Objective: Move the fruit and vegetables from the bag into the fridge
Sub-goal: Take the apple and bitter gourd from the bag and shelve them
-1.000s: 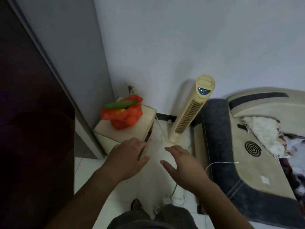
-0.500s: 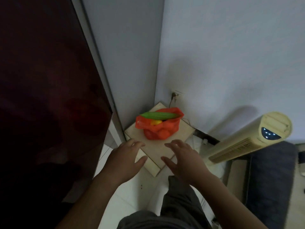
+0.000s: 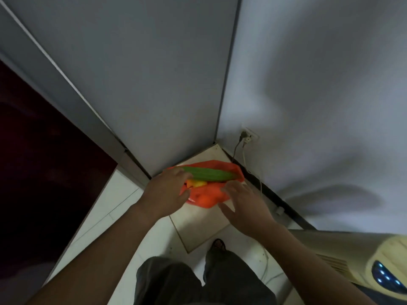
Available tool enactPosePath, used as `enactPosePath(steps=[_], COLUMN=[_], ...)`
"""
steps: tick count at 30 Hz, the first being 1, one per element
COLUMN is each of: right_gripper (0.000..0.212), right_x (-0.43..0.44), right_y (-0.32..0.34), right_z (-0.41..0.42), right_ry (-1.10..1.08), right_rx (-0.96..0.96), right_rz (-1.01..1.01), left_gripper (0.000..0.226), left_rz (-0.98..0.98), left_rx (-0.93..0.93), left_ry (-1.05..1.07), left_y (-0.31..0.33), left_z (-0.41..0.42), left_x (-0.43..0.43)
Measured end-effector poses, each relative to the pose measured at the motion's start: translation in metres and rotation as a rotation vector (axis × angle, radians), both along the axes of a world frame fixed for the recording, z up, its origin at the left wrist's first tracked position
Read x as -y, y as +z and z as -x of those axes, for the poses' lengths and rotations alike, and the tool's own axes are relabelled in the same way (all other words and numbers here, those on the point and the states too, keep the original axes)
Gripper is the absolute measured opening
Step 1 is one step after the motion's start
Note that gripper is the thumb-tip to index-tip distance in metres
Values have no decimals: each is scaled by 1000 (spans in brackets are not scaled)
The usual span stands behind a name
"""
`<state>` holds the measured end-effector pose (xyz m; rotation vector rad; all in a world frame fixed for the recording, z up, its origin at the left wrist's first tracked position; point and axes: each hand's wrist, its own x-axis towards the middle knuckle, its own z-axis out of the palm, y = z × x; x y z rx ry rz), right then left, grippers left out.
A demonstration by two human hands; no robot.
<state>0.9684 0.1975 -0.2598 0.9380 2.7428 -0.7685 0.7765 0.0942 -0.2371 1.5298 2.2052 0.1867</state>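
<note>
Fingers [image 3: 176, 173] of the left hand [image 3: 164, 193] lay loosely spread against the cucumber [image 3: 211, 174] atop the orange bag [image 3: 206, 194]; the right hand [image 3: 244, 205] hovered spread beside it. The bag sat on the counter [image 3: 198, 225] beside the fridge [image 3: 132, 84].

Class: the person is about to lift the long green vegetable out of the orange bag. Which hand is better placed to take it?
Left. The left hand already reaches the near end of the green vegetable atop the orange bag. The right hand hovers open over the bag's lower edge, short of it.
</note>
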Motion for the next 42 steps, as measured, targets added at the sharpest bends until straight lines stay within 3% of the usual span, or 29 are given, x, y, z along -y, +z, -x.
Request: enactPosePath(steps=[8, 12, 15, 19, 24, 31, 42], right_gripper=[39, 54, 45, 47, 47, 59, 57], right_x=[-43, -54, -60, -69, -76, -74, -65], right_y=[-36, -75, -105, -133, -154, -170, -180], right_z=[31, 59, 76, 81, 76, 92, 130], right_ry=[88, 136, 157, 124, 35, 29, 18], right_rx=[45, 67, 62, 28, -4, -52, -182], right_rz=[19, 15, 32, 42, 7, 61, 76], left_gripper=[66, 64, 59, 74, 58, 45, 54], left_rz=[53, 56, 71, 150, 149, -70, -140], left_rx=[-18, -29, -7, -3, 47, 62, 56], left_ry=[30, 42, 44, 28, 48, 46, 81], left_y=[-30, -74, -111, -144, -170, -152, -112], left_z=[32, 49, 63, 75, 82, 85, 104], left_x=[-28, -39, -46, -52, -50, -45, -31])
